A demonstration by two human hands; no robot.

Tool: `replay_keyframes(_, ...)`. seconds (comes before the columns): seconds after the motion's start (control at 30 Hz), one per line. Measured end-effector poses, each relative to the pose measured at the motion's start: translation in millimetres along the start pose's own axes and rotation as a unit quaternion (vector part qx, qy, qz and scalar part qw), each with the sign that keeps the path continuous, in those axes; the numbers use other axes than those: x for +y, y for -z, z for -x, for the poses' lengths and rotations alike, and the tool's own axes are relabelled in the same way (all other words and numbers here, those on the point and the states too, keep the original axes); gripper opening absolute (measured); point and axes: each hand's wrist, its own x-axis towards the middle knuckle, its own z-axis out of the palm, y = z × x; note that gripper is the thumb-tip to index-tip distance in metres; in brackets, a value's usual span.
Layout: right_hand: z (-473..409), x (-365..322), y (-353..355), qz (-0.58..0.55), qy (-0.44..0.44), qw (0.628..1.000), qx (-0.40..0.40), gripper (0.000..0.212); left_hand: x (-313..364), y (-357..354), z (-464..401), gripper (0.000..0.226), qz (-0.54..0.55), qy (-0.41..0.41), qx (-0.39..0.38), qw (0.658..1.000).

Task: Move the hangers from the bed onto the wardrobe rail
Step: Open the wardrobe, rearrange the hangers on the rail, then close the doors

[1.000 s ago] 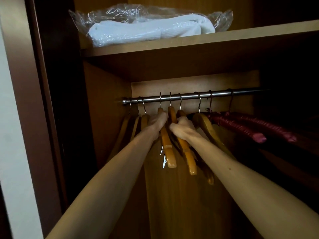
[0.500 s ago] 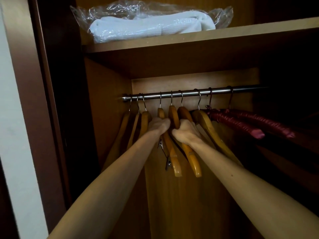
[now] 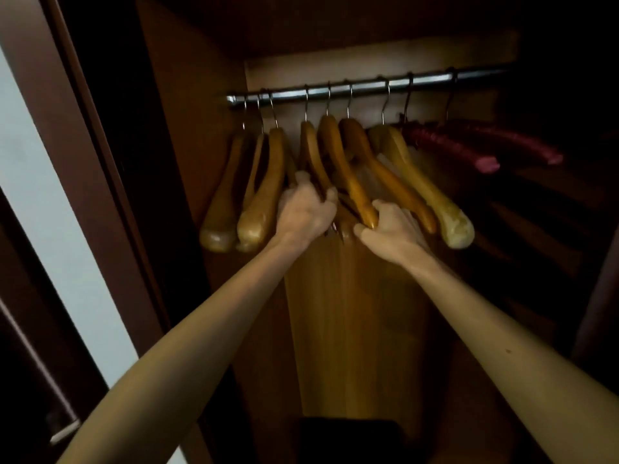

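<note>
Both arms stretched forward into wardrobe. Left hand curled around lower arm of a wooden hanger, back of hand facing camera. Right hand pinches end of the next wooden hanger. Both hangers hooked on the rail, among other wooden and padded red hangers.

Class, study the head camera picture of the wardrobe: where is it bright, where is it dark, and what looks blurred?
Head view: glare streaks the metal rail; the right side, around the padded maroon hangers, sinks into shadow; the wooden hangers and both hands, left hand and right hand, are softened by motion blur; the door frame leans from wide-angle distortion.
</note>
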Motion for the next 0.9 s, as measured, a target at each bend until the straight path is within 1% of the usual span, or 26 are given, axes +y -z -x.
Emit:
replay_keyframes(0.07, 20, 16, -7, -0.004, -0.012, 1.0, -0.011, 0.025, -15, -12, 29, 0.044, 0.017, -0.041, 0.052, 0.998)
replay_keyframes(0.13, 39, 33, -14, -0.017, -0.032, 0.999, -0.033, 0.028, -30, -29, 60, 0.034, 0.046, -0.069, 0.073, 0.994)
replay_keyframes(0.2, 56, 50, -21, -0.024, -0.048, 0.997, -0.049, 0.04, -42, -46, 90, 0.026, 0.085, -0.072, 0.065, 0.992)
replay_keyframes(0.27, 74, 68, -28, -0.024, -0.064, 0.996, -0.062, 0.04, -51, -65, 117, 0.022, 0.128, -0.05, 0.035, 0.99)
replay_keyframes(0.33, 94, 91, -35, -0.028, -0.083, 0.993, -0.073, 0.037, -59, -88, 142, 0.022, 0.139, -0.023, -0.009, 0.99)
replay_keyframes(0.43, 129, 127, -42, -0.04, -0.128, 0.987, -0.093, 0.037, -63, -124, 176, 0.031, 0.124, 0.005, -0.116, 0.985)
replay_keyframes(0.5, 154, 154, -46, -0.059, -0.173, 0.979, -0.094, 0.038, -61, -149, 195, 0.036, 0.121, 0.014, -0.198, 0.973)
replay_keyframes(0.57, 179, 183, -47, -0.059, -0.226, 0.969, -0.085, 0.037, -54, -176, 212, 0.034, 0.112, 0.016, -0.27, 0.956)
replay_keyframes(0.6, 190, 198, -49, -0.058, -0.249, 0.963, -0.079, 0.031, -49, -189, 218, 0.029, 0.103, 0.005, -0.296, 0.95)
replay_keyframes(0.67, 210, 223, -48, -0.023, -0.293, 0.953, -0.076, 0.004, -36, -216, 231, 0.025, 0.084, -0.04, -0.348, 0.933)
replay_keyframes(0.73, 223, 244, -48, 0.01, -0.329, 0.941, -0.073, 0.019, -22, -241, 243, 0.032, 0.054, -0.077, -0.401, 0.911)
replay_keyframes(0.83, 236, 268, -43, 0.062, -0.376, 0.921, -0.077, 0.012, 1, -272, 260, 0.044, 0.005, -0.114, -0.439, 0.891)
replay_keyframes(0.9, 240, 284, -40, 0.094, -0.399, 0.908, -0.081, 0.019, 14, -287, 269, 0.046, -0.019, -0.139, -0.449, 0.883)
